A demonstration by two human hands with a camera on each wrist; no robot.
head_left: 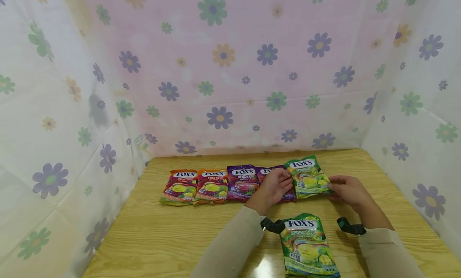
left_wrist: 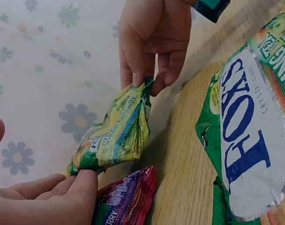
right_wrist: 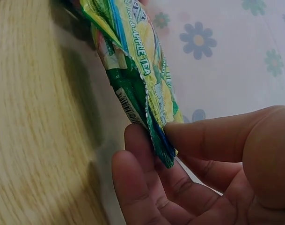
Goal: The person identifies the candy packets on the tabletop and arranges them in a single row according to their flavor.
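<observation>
A green bag of Fox's Spring Tea candy [head_left: 309, 178] is tilted at the right end of a row of candy bags. My right hand [head_left: 347, 192] pinches its lower right corner between thumb and fingers, as the right wrist view shows closely. My left hand [head_left: 276, 186] is at the bag's left edge, its fingertips [left_wrist: 84, 180] right at the corner and its thumb apart from them. The left hand partly covers a purple Berries bag [head_left: 264, 172]. A second green Spring Tea bag [head_left: 307, 246] lies nearer, between the forearms.
Left of the hands, another purple Berries bag [head_left: 243, 184] and two red-orange Fruits bags [head_left: 212, 186] lie side by side on the wooden table [head_left: 173, 238]. A flowered cloth [head_left: 245, 89] stands behind the table and along both sides.
</observation>
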